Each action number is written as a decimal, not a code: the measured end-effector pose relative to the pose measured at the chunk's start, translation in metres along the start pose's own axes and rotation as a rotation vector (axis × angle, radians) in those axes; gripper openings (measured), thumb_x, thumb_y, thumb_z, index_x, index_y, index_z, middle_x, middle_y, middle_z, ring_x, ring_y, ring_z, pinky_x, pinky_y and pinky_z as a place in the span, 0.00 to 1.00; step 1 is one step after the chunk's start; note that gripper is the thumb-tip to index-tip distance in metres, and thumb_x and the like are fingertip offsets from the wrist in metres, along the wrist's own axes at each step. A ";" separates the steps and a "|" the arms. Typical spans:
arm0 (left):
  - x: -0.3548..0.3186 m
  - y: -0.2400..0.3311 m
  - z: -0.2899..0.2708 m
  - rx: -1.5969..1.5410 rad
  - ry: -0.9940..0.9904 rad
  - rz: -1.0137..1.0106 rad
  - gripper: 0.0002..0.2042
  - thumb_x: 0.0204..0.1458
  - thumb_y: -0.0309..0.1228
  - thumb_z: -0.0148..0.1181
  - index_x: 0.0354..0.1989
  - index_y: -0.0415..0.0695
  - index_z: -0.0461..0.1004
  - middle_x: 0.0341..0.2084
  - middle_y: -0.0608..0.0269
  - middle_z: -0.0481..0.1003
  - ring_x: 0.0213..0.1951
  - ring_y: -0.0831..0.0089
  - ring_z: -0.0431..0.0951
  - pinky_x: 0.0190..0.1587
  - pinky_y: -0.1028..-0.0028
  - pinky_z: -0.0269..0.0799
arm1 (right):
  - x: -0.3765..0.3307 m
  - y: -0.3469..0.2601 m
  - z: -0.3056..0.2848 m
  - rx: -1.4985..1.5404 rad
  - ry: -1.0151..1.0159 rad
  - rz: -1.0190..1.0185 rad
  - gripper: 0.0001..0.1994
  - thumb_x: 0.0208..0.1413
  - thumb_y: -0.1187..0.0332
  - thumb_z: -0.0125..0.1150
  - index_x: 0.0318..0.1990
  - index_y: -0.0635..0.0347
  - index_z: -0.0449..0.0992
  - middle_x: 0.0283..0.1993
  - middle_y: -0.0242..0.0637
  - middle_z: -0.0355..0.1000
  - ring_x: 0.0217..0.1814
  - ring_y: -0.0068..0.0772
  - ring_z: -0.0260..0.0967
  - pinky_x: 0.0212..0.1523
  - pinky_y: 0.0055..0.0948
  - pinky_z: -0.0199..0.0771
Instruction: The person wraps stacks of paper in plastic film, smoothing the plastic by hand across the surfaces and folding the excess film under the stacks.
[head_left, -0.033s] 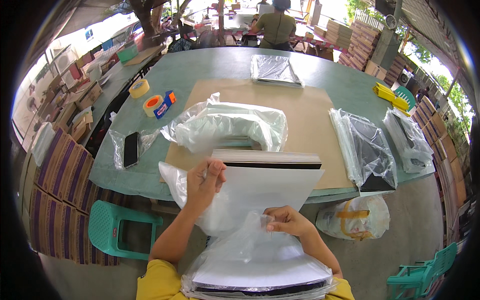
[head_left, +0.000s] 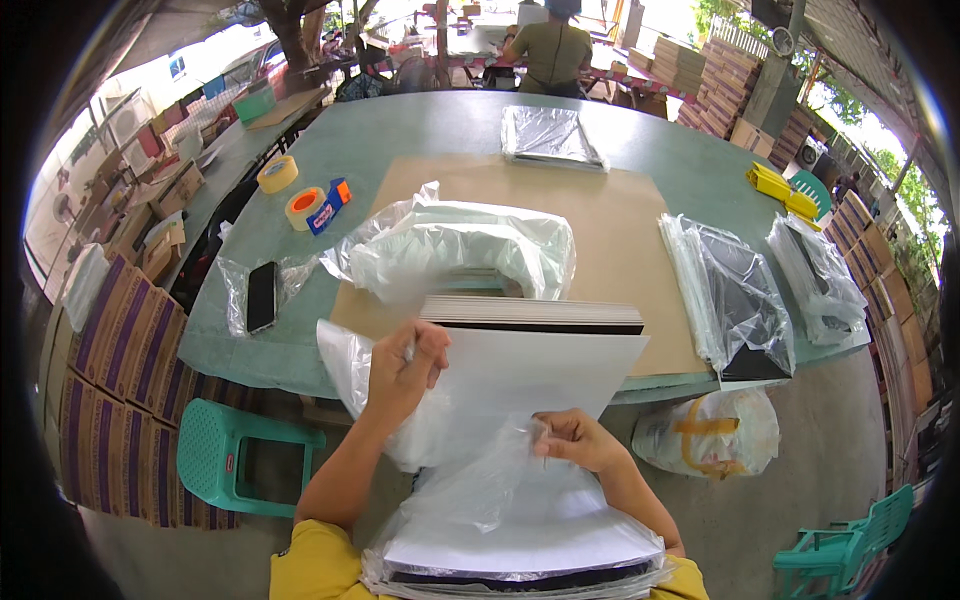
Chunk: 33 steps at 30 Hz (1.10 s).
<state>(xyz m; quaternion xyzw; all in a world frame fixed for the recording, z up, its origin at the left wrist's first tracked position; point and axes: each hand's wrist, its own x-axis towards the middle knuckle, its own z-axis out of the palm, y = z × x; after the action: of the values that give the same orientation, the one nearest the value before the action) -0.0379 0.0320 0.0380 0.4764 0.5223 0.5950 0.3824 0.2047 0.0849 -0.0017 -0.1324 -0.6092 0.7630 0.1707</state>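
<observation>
At six o'clock the right hand (head_left: 580, 440) pinches the clear plastic bag (head_left: 480, 490) shut-fingered while the left hand (head_left: 400, 370), at nine o'clock of it, clamps the stack of white sheets (head_left: 530, 360); keeping the mouth taut would best avoid snagging corners, cardboard sheet (head_left: 620, 230) beyond.

left hand (head_left: 400, 368) gripping a white sheet stack (head_left: 520, 400) at its left edge; right hand (head_left: 578, 440) pinching a clear bag (head_left: 480, 490) around it. beyond, green table (head_left: 440, 130) with tape rolls (head_left: 292, 192), phone (head_left: 261, 296).
</observation>
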 end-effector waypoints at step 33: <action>-0.031 0.020 -0.004 0.544 -0.078 0.092 0.10 0.40 0.32 0.61 0.23 0.38 0.70 0.17 0.58 0.69 0.20 0.70 0.68 0.25 0.75 0.63 | 0.009 -0.023 0.012 0.165 0.232 0.086 0.10 0.43 0.66 0.61 0.20 0.62 0.70 0.19 0.29 0.66 0.21 0.18 0.60 0.25 0.17 0.61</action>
<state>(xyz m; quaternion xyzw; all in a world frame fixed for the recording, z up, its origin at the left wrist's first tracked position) -0.0333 -0.0016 0.0525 0.6072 0.6257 0.4309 0.2325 0.1943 0.0829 0.0230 -0.2312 -0.5144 0.7967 0.2172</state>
